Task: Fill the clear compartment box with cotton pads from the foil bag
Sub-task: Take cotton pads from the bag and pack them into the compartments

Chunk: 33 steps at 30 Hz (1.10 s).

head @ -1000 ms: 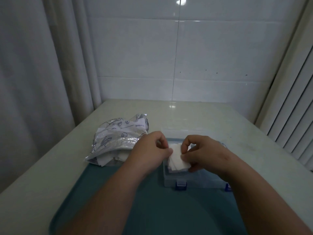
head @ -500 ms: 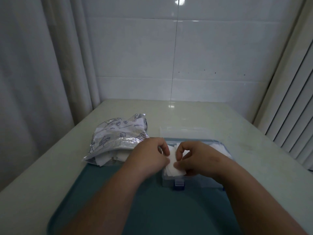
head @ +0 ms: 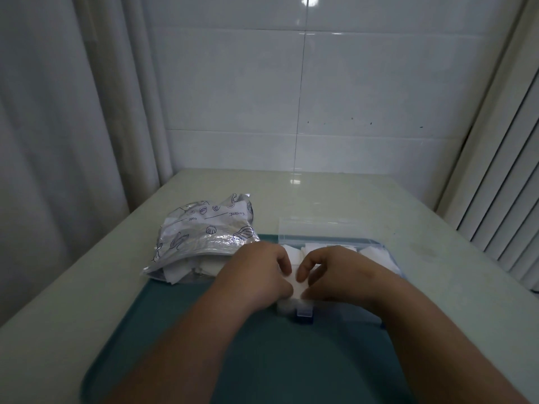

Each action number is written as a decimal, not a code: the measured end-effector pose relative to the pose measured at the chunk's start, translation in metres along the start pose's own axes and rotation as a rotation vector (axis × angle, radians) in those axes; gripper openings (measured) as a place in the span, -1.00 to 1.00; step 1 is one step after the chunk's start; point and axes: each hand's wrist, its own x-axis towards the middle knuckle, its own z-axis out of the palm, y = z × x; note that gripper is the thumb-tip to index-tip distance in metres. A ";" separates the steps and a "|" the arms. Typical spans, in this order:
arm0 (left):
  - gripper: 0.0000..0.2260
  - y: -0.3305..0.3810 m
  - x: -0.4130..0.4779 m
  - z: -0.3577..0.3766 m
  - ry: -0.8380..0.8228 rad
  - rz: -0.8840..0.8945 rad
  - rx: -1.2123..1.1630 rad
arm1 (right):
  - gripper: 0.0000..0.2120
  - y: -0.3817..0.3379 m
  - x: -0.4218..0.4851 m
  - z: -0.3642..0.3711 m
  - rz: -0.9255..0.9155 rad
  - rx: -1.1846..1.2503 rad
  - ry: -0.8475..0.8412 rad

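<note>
The clear compartment box [head: 379, 246] lies open on a teal tray, its lid [head: 320, 225] folded back flat behind it. White cotton pads [head: 374, 253] show in its far compartments. My left hand [head: 256, 275] and my right hand [head: 335, 275] meet over the box's near left compartment, both pinching a small stack of white cotton pads [head: 299, 287] and holding it low in that compartment. The foil bag [head: 201, 237], printed with shells, lies to the left with pads [head: 178, 272] spilling from its open near end.
The teal tray [head: 233, 360] sits on a pale table [head: 87, 301]. A curtain hangs at the left, a tiled wall stands behind, and slatted blinds run along the right. A blue latch [head: 303, 316] juts from the box's front.
Both hands have moved down with the stack of pads, from above the box to low inside its near left compartment. The view has shifted slightly.
</note>
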 end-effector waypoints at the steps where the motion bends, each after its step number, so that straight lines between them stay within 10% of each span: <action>1: -0.77 0.000 0.000 0.001 0.005 -0.001 0.007 | -0.81 0.000 0.000 -0.001 0.013 0.014 -0.008; 33: -0.75 -0.005 0.007 0.008 -0.056 0.039 0.073 | -0.66 -0.006 0.004 0.007 0.060 -0.149 0.076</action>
